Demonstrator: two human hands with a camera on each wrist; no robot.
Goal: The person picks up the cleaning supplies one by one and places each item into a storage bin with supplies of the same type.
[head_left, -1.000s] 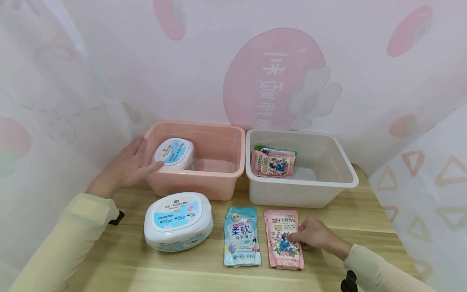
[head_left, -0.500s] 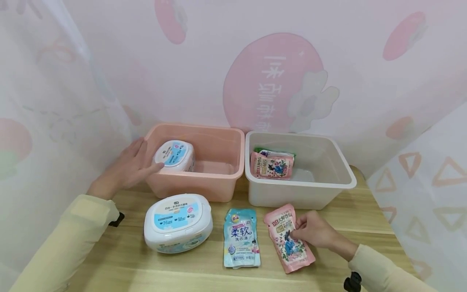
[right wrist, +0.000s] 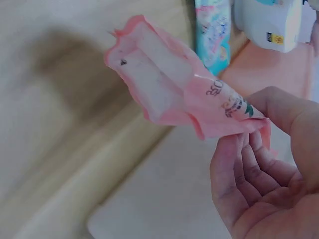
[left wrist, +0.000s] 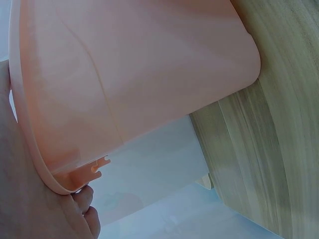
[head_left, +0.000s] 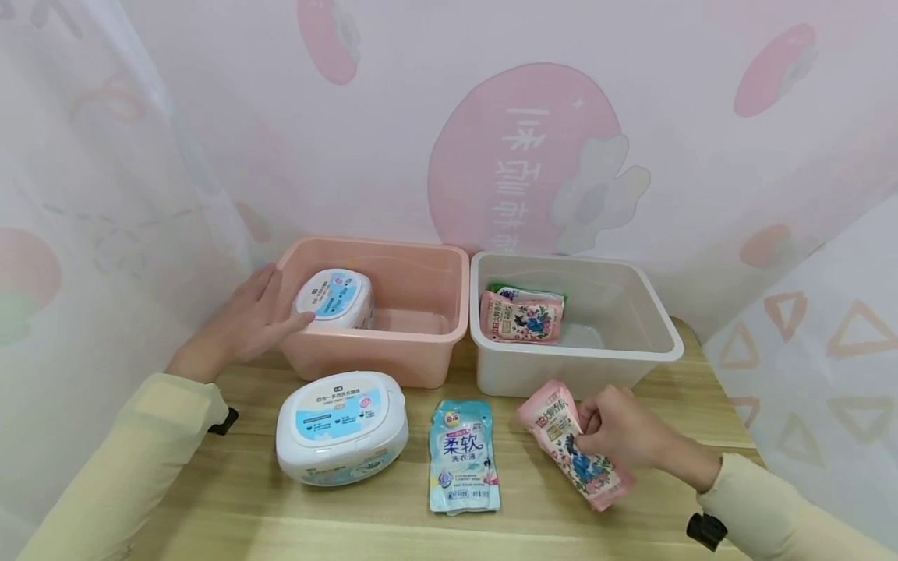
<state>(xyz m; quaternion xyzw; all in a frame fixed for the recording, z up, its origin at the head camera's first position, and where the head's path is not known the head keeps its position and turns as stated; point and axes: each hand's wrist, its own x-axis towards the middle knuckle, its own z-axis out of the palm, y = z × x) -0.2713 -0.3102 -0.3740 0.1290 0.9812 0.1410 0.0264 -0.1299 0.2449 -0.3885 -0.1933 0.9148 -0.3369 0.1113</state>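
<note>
My right hand [head_left: 620, 428] pinches a pink laundry detergent pouch [head_left: 585, 460] by its side edge, thumb on the printed front. The pouch is tilted and raised off the table; the right wrist view shows its folded bottom end [right wrist: 159, 79]. At the upper left, my left hand [head_left: 245, 319] rests on the rim of a pink plastic bin [head_left: 379, 354], thumb lying over the front edge. Inside that bin sits a white tub with a blue label [head_left: 337, 296]. A larger white tub [head_left: 342, 428] stands in front of it. Between that tub and my right hand lies a blue detergent pouch [head_left: 463, 460].
A white bin [head_left: 561, 374] stands beside the pink one, against the patterned curtain [head_left: 351, 156]. In it lie another pink pouch [head_left: 519, 319] and a green-edged pouch [head_left: 554, 296]. Everything stands on a wooden table [head_left: 351, 522].
My right hand has taken up the pink pouch from the table, turning it askew and moving it to the right. The left hand has stayed on the pink bin.
</note>
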